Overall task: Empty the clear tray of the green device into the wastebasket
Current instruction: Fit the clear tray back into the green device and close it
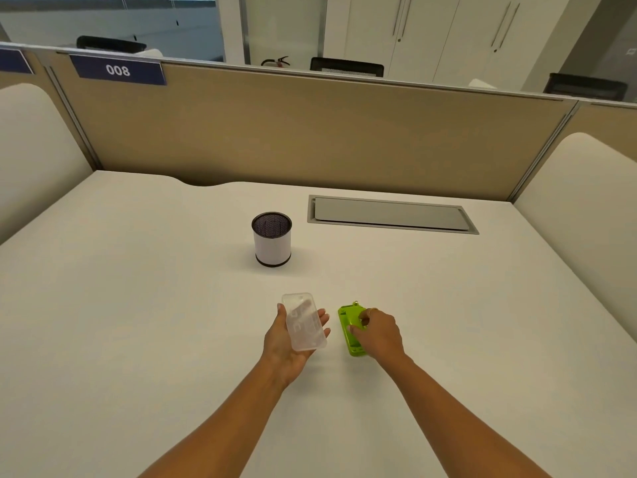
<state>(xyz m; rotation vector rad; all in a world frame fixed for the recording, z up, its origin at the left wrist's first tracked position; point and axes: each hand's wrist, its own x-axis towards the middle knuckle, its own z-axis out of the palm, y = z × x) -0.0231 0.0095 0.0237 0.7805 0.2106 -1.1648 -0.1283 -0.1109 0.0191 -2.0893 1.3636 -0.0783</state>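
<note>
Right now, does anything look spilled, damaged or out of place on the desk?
Nothing stands out. The clear tray lies detached in the left hand, the right hand rests on the green device, and the wastebasket stands upright beyond them. No spill shows on the desk.

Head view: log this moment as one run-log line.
left hand: holds clear tray | right hand: on green device | wastebasket: upright, beyond | tray not yet over it
</note>
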